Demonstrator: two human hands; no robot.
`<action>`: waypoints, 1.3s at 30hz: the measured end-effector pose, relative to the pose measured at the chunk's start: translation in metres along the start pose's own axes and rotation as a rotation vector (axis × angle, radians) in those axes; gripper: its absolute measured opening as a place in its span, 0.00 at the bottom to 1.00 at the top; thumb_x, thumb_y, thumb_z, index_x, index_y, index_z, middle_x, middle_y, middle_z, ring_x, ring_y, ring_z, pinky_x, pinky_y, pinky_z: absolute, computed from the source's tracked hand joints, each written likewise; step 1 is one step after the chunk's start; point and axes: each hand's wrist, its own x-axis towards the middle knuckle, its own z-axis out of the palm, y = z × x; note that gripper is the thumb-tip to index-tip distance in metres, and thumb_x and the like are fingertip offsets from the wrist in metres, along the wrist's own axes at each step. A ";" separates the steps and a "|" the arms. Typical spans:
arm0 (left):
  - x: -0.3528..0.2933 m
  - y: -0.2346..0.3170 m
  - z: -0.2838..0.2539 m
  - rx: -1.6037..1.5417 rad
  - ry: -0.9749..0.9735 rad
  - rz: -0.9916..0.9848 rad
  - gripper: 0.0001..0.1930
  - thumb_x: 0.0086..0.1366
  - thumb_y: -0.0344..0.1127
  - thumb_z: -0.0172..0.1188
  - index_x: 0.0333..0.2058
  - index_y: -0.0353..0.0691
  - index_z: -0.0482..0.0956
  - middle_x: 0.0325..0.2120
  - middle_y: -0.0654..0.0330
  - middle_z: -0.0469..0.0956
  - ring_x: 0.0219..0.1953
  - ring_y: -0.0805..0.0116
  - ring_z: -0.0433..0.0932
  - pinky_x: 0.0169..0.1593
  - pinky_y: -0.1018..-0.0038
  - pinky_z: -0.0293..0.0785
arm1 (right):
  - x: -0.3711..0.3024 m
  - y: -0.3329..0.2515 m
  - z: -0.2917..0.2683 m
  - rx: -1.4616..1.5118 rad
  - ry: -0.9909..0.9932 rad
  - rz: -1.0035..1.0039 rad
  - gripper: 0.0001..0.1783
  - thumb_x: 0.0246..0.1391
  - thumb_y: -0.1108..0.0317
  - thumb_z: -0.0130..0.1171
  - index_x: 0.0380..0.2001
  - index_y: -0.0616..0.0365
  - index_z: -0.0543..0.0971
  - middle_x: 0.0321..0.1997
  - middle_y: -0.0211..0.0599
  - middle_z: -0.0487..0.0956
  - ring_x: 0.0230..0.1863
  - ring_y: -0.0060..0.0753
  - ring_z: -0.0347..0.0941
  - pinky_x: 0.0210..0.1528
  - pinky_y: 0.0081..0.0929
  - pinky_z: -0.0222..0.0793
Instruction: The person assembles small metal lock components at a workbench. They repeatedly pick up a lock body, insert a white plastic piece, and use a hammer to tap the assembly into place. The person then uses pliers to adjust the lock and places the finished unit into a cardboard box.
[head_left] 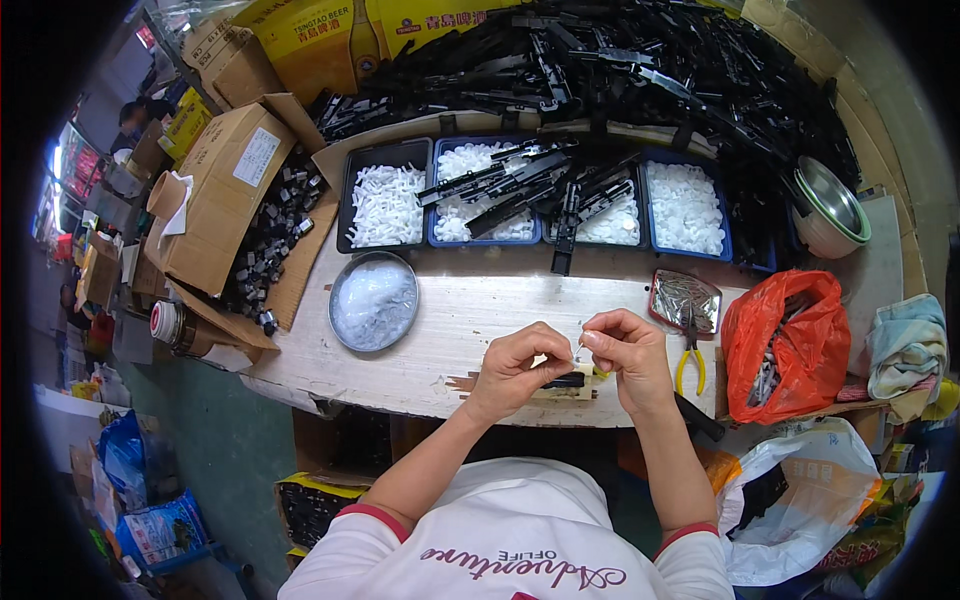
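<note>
My left hand (520,368) and my right hand (632,360) meet over the front edge of the workbench, both with thumb and forefinger pinched. A thin pale piece (578,349) shows at the right fingertips; it is too small to name. What the left fingertips hold is hidden. Just under the hands, a black part (568,380) lies on a small pale wooden block (586,393), partly covered by my left hand. Left of them sits a round metal bowl (374,341) filled with clear, thin plastic pieces.
Trays of white plastic parts (388,204) line the back, with black slide-like parts (500,185) across them and a large black heap (640,70) behind. At right are yellow-handled pliers (691,368), a tray of metal pins (684,300) and a red bag (785,345). A carton (222,200) stands left.
</note>
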 end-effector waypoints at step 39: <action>-0.010 0.011 0.002 0.534 0.003 0.236 0.14 0.47 0.16 0.59 0.34 0.36 0.75 0.24 0.60 0.75 0.26 0.70 0.72 0.29 0.78 0.68 | -0.011 0.008 0.005 -0.100 -0.023 0.015 0.06 0.44 0.75 0.61 0.28 0.64 0.77 0.23 0.31 0.75 0.18 0.13 0.63 0.19 0.10 0.56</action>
